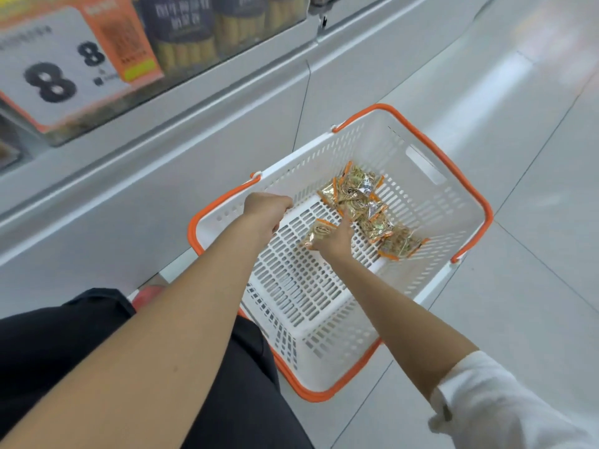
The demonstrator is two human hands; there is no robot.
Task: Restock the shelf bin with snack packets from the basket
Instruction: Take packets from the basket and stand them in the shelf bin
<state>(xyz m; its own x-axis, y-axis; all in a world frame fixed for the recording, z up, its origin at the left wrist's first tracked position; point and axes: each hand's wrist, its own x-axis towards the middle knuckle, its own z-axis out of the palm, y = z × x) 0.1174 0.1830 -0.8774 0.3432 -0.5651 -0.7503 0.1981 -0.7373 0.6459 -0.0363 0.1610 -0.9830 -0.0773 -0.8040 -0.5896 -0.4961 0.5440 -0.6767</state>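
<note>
A white slotted basket (431, 176) with an orange rim and handles stands on the floor below me. Several gold-and-orange snack packets (366, 202) lie in a heap at its far end. My left hand (269, 210) grips the basket's near-left rim with curled fingers. Inside the basket, my right hand (335, 239) holds one snack packet (316, 233) while its index finger stretches toward the heap. The shelf bin (181, 43) with dark packaged goods sits at the upper left behind a clear front.
A grey shelf unit (162, 157) runs diagonally along the left. A price sign (64, 66) with large digits and an orange border hangs on the bin front. Pale tiled floor (518, 124) lies to the right. My dark trousers (81, 335) show at lower left.
</note>
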